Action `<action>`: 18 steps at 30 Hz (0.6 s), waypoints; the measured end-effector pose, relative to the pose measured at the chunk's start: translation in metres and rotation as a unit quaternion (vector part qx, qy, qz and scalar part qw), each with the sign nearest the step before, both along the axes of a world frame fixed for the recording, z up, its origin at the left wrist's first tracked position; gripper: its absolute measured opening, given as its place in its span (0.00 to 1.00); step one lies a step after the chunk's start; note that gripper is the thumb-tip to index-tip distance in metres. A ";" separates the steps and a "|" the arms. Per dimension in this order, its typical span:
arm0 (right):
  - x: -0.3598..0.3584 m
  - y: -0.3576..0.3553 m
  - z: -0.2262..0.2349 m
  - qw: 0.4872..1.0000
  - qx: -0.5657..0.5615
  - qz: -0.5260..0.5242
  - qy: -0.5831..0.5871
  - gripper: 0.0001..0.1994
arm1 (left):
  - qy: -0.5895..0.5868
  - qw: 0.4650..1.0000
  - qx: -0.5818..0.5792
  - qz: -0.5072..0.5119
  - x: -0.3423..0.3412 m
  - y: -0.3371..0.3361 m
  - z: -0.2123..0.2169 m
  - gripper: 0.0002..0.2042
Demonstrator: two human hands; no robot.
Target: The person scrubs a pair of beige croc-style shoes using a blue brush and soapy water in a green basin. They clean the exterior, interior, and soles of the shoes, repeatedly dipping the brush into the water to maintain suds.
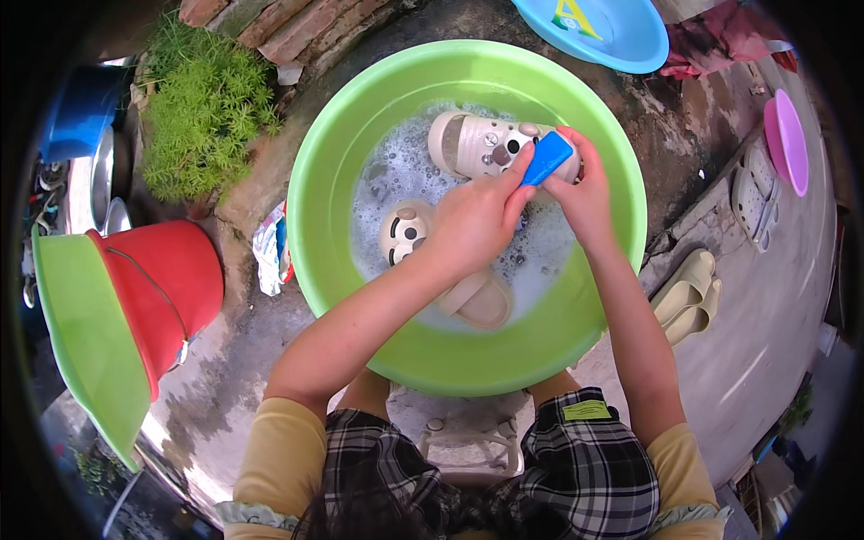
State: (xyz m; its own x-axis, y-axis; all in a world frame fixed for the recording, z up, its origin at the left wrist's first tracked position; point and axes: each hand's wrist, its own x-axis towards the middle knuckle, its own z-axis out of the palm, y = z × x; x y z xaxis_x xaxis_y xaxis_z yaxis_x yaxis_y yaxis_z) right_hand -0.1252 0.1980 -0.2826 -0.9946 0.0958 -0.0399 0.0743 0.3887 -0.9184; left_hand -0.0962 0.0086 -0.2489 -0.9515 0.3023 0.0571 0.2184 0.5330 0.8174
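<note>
A beige clog (pixel 477 144) with an animal face lies in the upper part of the soapy water. My left hand (pixel 481 220) is closed on the lower end of a flat blue block (pixel 549 160), which rests against the clog's front; the block's underside is hidden, so I cannot tell if it has bristles. Around the clog's toe, close beside the block, my right hand (pixel 587 189) is closed. A second beige clog (pixel 481 300) floats below, partly covered by my left forearm, its face side to the left. Both clogs are inside a large green basin (pixel 328 279).
On the left stand a red bucket (pixel 180 279) and a tilted green tub (pixel 85 333), near a leafy plant (pixel 207 117). A blue basin (pixel 612 36) is at the top. Slippers (pixel 688 292), pale clogs (pixel 756 198) and a pink basin (pixel 787 144) line the right.
</note>
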 end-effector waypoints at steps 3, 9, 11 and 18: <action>-0.007 0.004 -0.004 0.998 -0.018 -0.050 -0.037 0.32 | -0.032 0.988 -0.117 0.095 -0.033 -0.014 -0.015 0.23; 0.004 0.010 0.032 0.990 -0.105 -0.079 -0.052 0.35 | -0.091 0.954 -0.222 0.181 -0.048 -0.077 -0.072 0.22; 0.002 0.013 0.037 0.988 -0.108 -0.078 -0.078 0.35 | -0.143 0.945 -0.268 0.122 -0.047 -0.098 -0.094 0.21; 0.007 0.013 0.049 0.989 0.126 -0.016 -0.071 0.50 | -0.264 0.953 0.102 0.105 -0.022 -0.047 -0.019 0.23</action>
State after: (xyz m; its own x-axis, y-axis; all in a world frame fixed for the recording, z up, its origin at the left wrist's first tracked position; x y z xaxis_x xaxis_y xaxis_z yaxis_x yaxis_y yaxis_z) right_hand -0.1182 0.2112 -0.2336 -0.9769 0.1521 -0.1502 0.2120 0.5988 -0.7723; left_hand -0.1186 -0.0379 -0.2680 -0.9023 0.1349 -0.4094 -0.3464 0.3384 0.8749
